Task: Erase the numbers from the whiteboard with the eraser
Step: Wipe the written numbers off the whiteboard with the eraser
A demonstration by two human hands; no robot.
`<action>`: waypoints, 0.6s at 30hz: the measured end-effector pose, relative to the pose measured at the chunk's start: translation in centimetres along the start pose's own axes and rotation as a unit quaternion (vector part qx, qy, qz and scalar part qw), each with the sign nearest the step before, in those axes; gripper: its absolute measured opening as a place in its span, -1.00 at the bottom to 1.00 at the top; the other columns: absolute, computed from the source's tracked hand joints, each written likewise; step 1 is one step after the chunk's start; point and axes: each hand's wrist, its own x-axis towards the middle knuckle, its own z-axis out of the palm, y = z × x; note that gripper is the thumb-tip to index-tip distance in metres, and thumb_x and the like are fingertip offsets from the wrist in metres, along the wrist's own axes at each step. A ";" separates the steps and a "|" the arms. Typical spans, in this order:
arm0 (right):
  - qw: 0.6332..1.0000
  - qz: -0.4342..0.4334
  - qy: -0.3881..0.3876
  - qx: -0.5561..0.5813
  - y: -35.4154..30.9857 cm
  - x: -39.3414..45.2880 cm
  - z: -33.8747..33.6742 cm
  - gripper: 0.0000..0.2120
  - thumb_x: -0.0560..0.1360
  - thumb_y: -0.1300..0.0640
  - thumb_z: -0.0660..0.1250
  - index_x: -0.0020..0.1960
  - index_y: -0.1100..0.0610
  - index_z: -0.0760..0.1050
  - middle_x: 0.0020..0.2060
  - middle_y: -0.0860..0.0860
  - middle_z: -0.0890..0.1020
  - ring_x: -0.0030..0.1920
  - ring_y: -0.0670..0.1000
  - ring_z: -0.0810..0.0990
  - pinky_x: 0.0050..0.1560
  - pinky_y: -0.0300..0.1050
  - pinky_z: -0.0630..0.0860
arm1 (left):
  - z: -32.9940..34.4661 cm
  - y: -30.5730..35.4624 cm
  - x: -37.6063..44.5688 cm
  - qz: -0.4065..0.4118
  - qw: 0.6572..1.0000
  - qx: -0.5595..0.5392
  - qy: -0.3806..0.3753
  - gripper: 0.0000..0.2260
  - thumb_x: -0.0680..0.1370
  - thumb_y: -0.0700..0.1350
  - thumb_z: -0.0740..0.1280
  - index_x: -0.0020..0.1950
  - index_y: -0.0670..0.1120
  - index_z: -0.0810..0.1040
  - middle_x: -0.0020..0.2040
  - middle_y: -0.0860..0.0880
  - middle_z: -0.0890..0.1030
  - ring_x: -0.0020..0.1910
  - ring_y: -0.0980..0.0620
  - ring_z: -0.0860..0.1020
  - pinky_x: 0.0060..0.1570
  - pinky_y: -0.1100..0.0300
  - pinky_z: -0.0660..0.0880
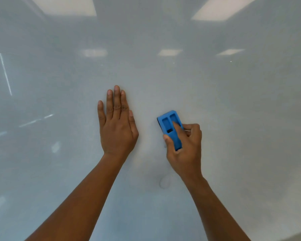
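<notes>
Your right hand is clamped on the blue eraser: thumb along its left edge, index finger laid over the top, remaining fingers curled at its right side. The eraser sits face-down against the whiteboard, right of centre. Your left hand lies flat on the board just left of it, fingers straight and together, holding nothing.

No numbers are legible anywhere on the visible surface. A faint rounded smudge shows nearer to you, beside your right forearm; whether it is marker residue or a reflection cannot be told. Ceiling light reflections cross the far part of the board.

Risks, as judged:
- Glare may mask faint strokes, so you could declare the board clean while traces remain. The near smudge is a candidate for a further pass.
- Your flat left palm may smear any ink under it, or leave skin marks.
- Your grip sits on the near end of the eraser; uneven pressure could lift the far end and leave streaks.
</notes>
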 end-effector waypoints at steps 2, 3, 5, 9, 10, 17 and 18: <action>0.998 0.053 0.011 0.014 0.9 -2.5 -0.5 -0.58 0.47 0.16 0.49 0.28 0.24 0.53 0.07 0.11 0.40 0.06 0.16 0.49 -0.03 0.07 0.61 | 0.0 -0.1 -0.8 -0.002 1.000 0.001 -0.001 -0.51 0.72 -0.06 -0.09 0.64 -0.18 0.03 0.66 -0.12 0.05 0.64 -0.07 -0.02 0.61 -0.06 -0.13; 0.996 0.086 0.034 0.015 1.7 -3.1 -0.8 -0.57 0.46 0.18 0.49 0.28 0.26 0.53 0.06 0.11 0.40 0.05 0.18 0.50 -0.04 0.06 0.62 | 0.0 0.0 -1.0 -0.003 1.000 0.001 0.000 -0.51 0.72 -0.06 -0.09 0.64 -0.18 0.04 0.65 -0.12 0.05 0.64 -0.07 -0.01 0.61 -0.07 -0.12; 0.983 0.153 0.096 0.023 3.0 -2.6 -1.2 -0.59 0.46 0.21 0.49 0.26 0.30 0.53 0.04 0.16 0.41 0.04 0.20 0.50 0.02 -0.04 0.60 | 0.1 0.1 -1.3 -0.004 1.000 0.000 0.002 -0.51 0.72 -0.06 -0.09 0.64 -0.19 0.05 0.65 -0.13 0.06 0.64 -0.07 -0.01 0.61 -0.07 -0.11; 0.963 0.204 0.159 0.076 2.7 0.9 -0.7 -0.63 0.47 0.23 0.47 0.22 0.35 0.54 0.02 0.18 0.39 0.07 0.20 0.47 0.08 0.11 0.56 | 0.2 0.2 -1.4 -0.014 1.000 0.005 -0.002 -0.51 0.72 -0.07 -0.09 0.64 -0.18 0.04 0.65 -0.12 0.05 0.64 -0.07 -0.02 0.61 -0.06 -0.14; 0.968 0.177 0.161 0.074 2.2 1.2 -0.1 -0.64 0.47 0.24 0.48 0.21 0.36 0.54 0.01 0.22 0.41 0.06 0.22 0.47 0.07 0.13 0.55 | 0.3 0.2 -1.4 -0.017 1.000 0.006 -0.003 -0.51 0.72 -0.07 -0.08 0.64 -0.18 0.04 0.65 -0.11 0.04 0.64 -0.07 -0.02 0.61 -0.05 -0.15; 1.000 -0.007 -0.002 0.022 0.0 -5.9 2.2 -0.60 0.50 0.08 0.42 0.29 0.18 0.51 0.06 0.08 0.38 0.07 0.08 0.44 0.02 -0.01 0.57 | 0.2 0.0 -1.5 -0.008 1.000 -0.004 0.001 -0.51 0.72 -0.07 -0.06 0.65 -0.17 0.01 0.66 -0.12 0.04 0.64 -0.08 -0.01 0.61 -0.03 -0.15; 1.000 0.000 -0.004 0.021 0.7 -7.0 1.8 -0.60 0.49 0.10 0.43 0.28 0.20 0.51 0.07 0.08 0.38 0.08 0.10 0.45 0.01 0.02 0.59 | 0.2 -0.1 -1.5 -0.005 1.000 -0.006 0.004 -0.51 0.72 -0.08 -0.05 0.64 -0.17 0.02 0.65 -0.12 0.05 0.64 -0.08 0.00 0.61 -0.03 -0.15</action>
